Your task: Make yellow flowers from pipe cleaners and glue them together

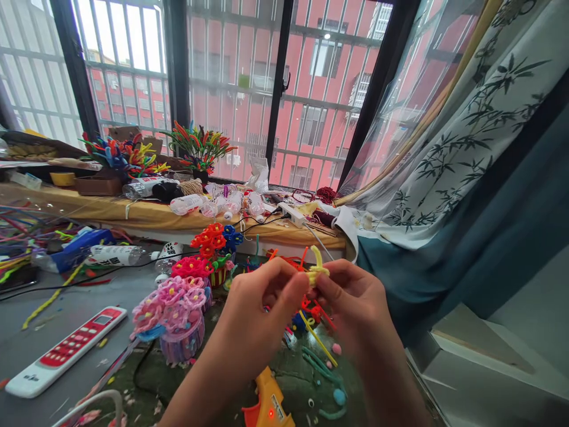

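Note:
Both hands meet above the cluttered table, pinching a pale yellow pipe cleaner point(316, 258) bent into a small looped shape with one end sticking up. My left hand point(262, 302) grips its left side between thumb and forefinger. From the other side, my right hand point(355, 296) pinches it with thumb and fingers. Below them lies a yellow hot glue gun point(272, 403) with a small red light lit. A teal pipe cleaner point(322, 367) and a straight yellow pipe cleaner point(317, 338) rest on the table beneath, beside a pink pompom point(336, 349).
Pink pipe-cleaner flowers point(171, 302) in a striped pot stand left of my hands, with red flowers point(208, 238) behind. A red-and-white remote point(66, 353) lies at left. Plastic bottles point(115, 255) and a power strip point(293, 214) sit farther back. A dark curtain point(400, 284) hangs at right.

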A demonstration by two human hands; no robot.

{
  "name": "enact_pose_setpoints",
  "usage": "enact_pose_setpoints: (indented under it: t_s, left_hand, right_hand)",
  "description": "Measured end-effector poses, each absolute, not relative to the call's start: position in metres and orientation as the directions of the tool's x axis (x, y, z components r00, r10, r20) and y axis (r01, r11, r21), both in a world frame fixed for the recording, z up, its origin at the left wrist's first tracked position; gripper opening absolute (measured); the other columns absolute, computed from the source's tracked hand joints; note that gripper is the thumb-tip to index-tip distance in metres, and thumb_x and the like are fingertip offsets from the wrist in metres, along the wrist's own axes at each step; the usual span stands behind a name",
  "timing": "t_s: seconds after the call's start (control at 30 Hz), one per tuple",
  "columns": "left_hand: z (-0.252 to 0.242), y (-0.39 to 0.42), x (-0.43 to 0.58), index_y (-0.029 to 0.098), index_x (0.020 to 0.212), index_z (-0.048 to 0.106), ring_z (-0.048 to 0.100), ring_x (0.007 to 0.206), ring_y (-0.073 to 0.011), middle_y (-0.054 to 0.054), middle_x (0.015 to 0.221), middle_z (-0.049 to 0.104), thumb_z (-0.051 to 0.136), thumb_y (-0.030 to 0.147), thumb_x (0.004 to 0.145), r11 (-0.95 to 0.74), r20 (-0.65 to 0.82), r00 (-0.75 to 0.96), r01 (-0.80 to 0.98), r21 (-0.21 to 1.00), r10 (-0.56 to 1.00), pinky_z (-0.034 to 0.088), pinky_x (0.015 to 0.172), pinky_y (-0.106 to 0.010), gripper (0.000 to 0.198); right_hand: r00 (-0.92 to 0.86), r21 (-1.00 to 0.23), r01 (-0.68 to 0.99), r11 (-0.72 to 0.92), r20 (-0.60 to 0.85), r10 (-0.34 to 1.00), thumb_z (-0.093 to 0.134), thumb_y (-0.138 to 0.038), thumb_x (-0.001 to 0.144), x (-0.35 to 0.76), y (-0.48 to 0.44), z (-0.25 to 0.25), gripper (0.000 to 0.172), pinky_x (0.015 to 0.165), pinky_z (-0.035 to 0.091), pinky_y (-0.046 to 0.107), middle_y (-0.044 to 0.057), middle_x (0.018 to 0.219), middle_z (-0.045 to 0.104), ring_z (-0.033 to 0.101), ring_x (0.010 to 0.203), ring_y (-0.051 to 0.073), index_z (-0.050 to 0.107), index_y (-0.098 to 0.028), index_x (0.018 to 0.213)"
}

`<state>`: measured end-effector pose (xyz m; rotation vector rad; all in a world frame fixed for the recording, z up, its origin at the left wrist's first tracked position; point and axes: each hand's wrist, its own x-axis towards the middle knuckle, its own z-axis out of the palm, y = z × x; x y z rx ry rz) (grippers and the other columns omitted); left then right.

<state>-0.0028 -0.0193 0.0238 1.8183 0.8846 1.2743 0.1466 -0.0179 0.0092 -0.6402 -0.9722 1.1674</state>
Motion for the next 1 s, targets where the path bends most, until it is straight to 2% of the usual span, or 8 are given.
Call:
enact_pose_setpoints:
  t_s: [0.13, 0.23, 0.33, 0.47, 0.63, 0.8, 1.0]
  left_hand:
    - [0.022, -0.02, -0.001, 0.018, 0.078, 0.062, 0.053, 0.058, -0.011, 0.003, 0.065, 0.062, 0.064, 0.034, 0.088, -0.529, 0.466, 0.286, 0.206, 0.823, 0.837, 0.039, 0.054, -0.022, 0.019]
    - [0.022, -0.019, 0.0, 0.018, 0.079, 0.062, 0.048, 0.054, -0.0096, 0.005, 0.06, 0.057, 0.061, 0.029, 0.089, -0.56, 0.508, 0.259, 0.198, 0.804, 0.821, 0.037, 0.052, -0.022, 0.015]
    - [0.022, -0.018, 0.001, 0.018, 0.079, 0.062, 0.047, 0.052, -0.0098, 0.005, 0.059, 0.056, 0.061, 0.027, 0.088, -0.589, 0.548, 0.225, 0.203, 0.782, 0.806, 0.036, 0.05, -0.022, 0.014]
    - [0.021, -0.016, 0.003, 0.017, 0.083, 0.065, 0.055, 0.056, -0.0124, 0.001, 0.064, 0.063, 0.06, 0.027, 0.089, -0.592, 0.554, 0.212, 0.216, 0.777, 0.805, 0.041, 0.053, -0.023, 0.013]
    - [0.02, -0.015, 0.003, 0.017, 0.085, 0.066, 0.059, 0.058, -0.0142, 0.0, 0.067, 0.067, 0.06, 0.027, 0.088, -0.581, 0.538, 0.229, 0.213, 0.785, 0.811, 0.043, 0.054, -0.025, 0.012]
    - [0.02, -0.016, 0.003, 0.018, 0.085, 0.068, 0.06, 0.059, -0.0131, 0.0, 0.069, 0.069, 0.064, 0.026, 0.086, -0.565, 0.525, 0.23, 0.165, 0.809, 0.819, 0.044, 0.055, -0.023, 0.009]
    - [0.022, -0.017, 0.004, 0.018, 0.081, 0.065, 0.05, 0.053, -0.0074, 0.005, 0.063, 0.061, 0.07, 0.024, 0.083, -0.497, 0.489, 0.231, -0.03, 0.867, 0.841, 0.039, 0.048, -0.018, 0.008]
  right_hand:
    - [0.148, -0.824, -0.452, 0.341, 0.308, 0.94, 0.095, -0.032, 0.06, 0.143, -0.019, 0.008, 0.023, 0.058, 0.054, 0.019, 0.002, 0.069, 0.078, 0.068, 0.058, 0.012, 0.079, -0.021, 0.072]
    - [0.13, -0.838, -0.413, 0.355, 0.332, 0.934, 0.092, -0.032, 0.065, 0.144, -0.021, 0.008, 0.02, 0.06, 0.053, 0.017, 0.001, 0.07, 0.077, 0.067, 0.06, 0.01, 0.079, -0.021, 0.074]
    - [0.105, -0.849, -0.394, 0.352, 0.339, 0.935, 0.091, -0.031, 0.068, 0.146, -0.022, 0.009, 0.017, 0.061, 0.053, 0.016, -0.001, 0.07, 0.077, 0.067, 0.062, 0.009, 0.078, -0.021, 0.073]
    - [0.076, -0.87, -0.366, 0.33, 0.326, 0.942, 0.091, -0.029, 0.068, 0.151, -0.022, 0.012, 0.016, 0.061, 0.053, 0.015, -0.002, 0.069, 0.077, 0.068, 0.063, 0.009, 0.077, -0.022, 0.072]
    - [0.01, -0.897, -0.262, 0.355, 0.365, 0.931, 0.086, -0.034, 0.075, 0.161, -0.019, 0.015, 0.016, 0.056, 0.053, 0.015, -0.001, 0.064, 0.074, 0.068, 0.057, 0.008, 0.077, -0.022, 0.07]
    - [-0.005, -0.898, -0.238, 0.369, 0.382, 0.924, 0.086, -0.031, 0.076, 0.164, -0.019, 0.015, 0.014, 0.054, 0.051, 0.013, -0.002, 0.062, 0.073, 0.065, 0.054, 0.007, 0.077, -0.021, 0.071]
    - [0.011, -0.864, -0.377, 0.333, 0.355, 0.935, 0.09, -0.031, 0.071, 0.157, -0.02, 0.011, 0.019, 0.057, 0.051, 0.015, -0.003, 0.062, 0.072, 0.065, 0.058, 0.008, 0.073, -0.022, 0.067]
